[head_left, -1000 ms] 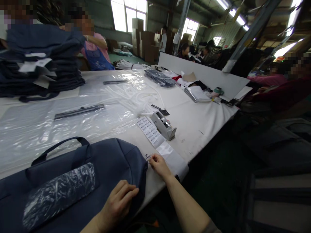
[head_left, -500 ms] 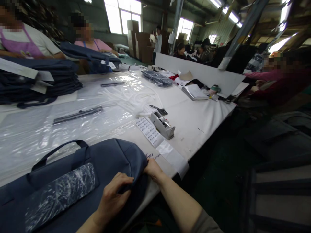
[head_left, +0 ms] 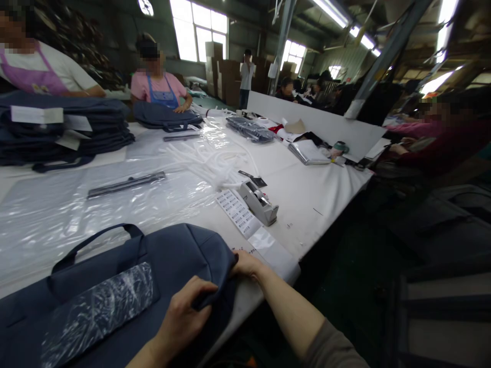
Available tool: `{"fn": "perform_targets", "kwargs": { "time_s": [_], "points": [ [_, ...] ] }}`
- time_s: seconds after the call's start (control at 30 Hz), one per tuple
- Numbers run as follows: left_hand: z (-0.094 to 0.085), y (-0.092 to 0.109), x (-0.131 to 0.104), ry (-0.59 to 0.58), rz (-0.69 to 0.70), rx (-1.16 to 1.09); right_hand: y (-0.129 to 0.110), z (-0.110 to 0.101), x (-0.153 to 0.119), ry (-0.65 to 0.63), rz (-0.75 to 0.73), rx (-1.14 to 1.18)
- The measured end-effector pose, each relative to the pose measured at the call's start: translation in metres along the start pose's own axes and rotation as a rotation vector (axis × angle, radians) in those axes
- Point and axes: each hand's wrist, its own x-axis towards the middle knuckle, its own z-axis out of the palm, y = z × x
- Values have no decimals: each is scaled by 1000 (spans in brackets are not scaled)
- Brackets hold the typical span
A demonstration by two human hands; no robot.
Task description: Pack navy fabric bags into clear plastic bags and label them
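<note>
A dark blue bag lies on the near side of the table, its carry handle standing up at the back. Clear plastic film wraps a panel on its front. My left hand is closed on a fold of fabric near the bag's right end. At the far right corner, my right hand grips the bag's edge, its fingertips partly hidden behind the fabric. Just beyond this hand lie a sheet of barcode labels and a grey tape dispenser.
Clear plastic bags cover the table's left half, with a dark strip on top. A stack of blue bags stands back left. Two people in aprons stand across the table. White strips lie mid-table. The table's edge drops off at right.
The view has shifted slightly, so things sit a little lower. Both my hands keep hold of the bag's right end. Across the table, the pink-shirted person's blue bag has been lowered flat.
</note>
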Motion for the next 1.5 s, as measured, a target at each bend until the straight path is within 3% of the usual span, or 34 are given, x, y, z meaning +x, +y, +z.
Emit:
{"fn": "perform_targets", "kwargs": {
  "time_s": [0.1, 0.27, 0.33, 0.47, 0.57, 0.83, 0.9, 1.03, 1.1, 1.2, 1.27, 1.37, 1.5],
  "points": [
    [-4, 4, 6, 0, -74, -5, -3, 2, -2, 15, -25, -25],
    [4, 3, 3, -50, 253, 86, 9, 19, 17, 275, -5, -143],
    [7, -4, -4, -51, 238, 195, 15, 20, 25, 329, 17, -218],
    [10, -25, -24, -173, 38, 516, 10, 8, 33, 313, 5, -404],
    [14, -40, -38, -256, 145, 535, -6, -4, 38, 267, -96, -562],
    [25, -49, -58, -146, 360, 363, -16, -11, 33, 269, -217, -903],
    [28, -51, -61, -137, 383, 344, -17, -14, 28, 180, -408, -1041],
    [36, -46, -61, -183, 392, 376, -22, -19, 26, -262, -1153, -1486],
    [34, -37, -62, -272, 360, 437, -23, -19, 24, -300, -1300, -1540],
    [12, -17, -78, -405, 278, 626, -22, -24, 10, -257, -1381, -1522],
    [-18, -3, -102, -405, 178, 811, -18, -35, -5, -228, -1423, -1487],
    [-83, 19, -153, -311, 0, 984, -7, -67, -20, -120, -1381, -1420],
    [-176, 36, -222, -86, -227, 1036, 15, -121, -11, -198, -1459, -1404]
  ]
}}
